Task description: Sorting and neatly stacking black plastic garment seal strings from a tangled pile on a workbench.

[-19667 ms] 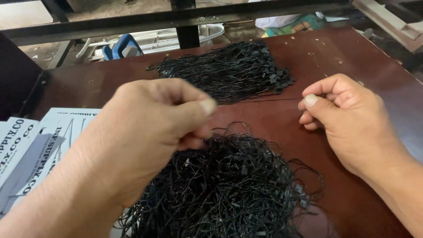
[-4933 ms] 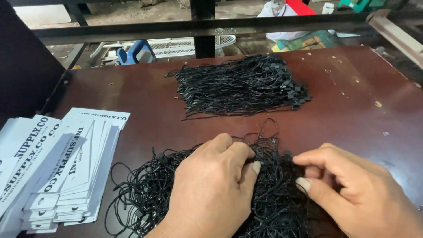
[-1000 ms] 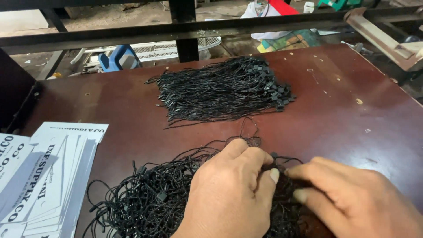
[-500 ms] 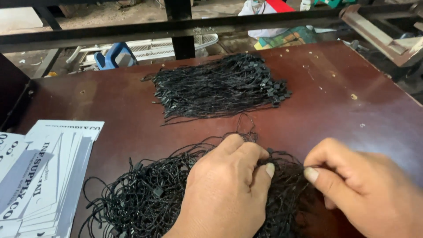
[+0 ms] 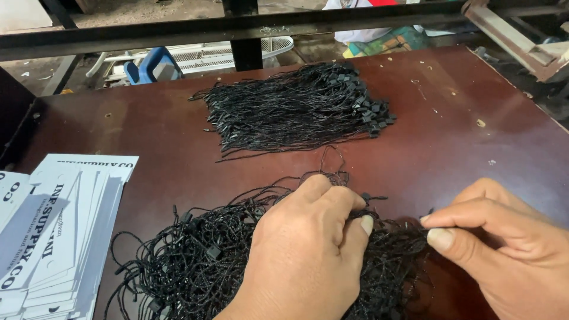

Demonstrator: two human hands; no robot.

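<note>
A tangled heap of black string loops with small plastic locks (image 5: pixel 195 266) lies on the dark brown table (image 5: pixel 462 142), close to me. My left hand (image 5: pixel 308 255) presses down on the middle of the heap with curled fingers. Just to its right, my right hand (image 5: pixel 498 243) pinches a thin black string between thumb and forefinger at the heap's right edge. A second, straightened bundle of the same black strings (image 5: pixel 296 109) lies further back on the table, apart from both hands.
A fanned stack of long white printed tags (image 5: pixel 53 231) sits at the table's left edge. Beyond the table run a black metal rail (image 5: pixel 237 26) and, on the floor, a white wire grille with a blue part (image 5: pixel 154 62).
My right hand has drawn away to the right from the left hand, pinching a string at the heap's edge. The left hand stays on the heap.
</note>
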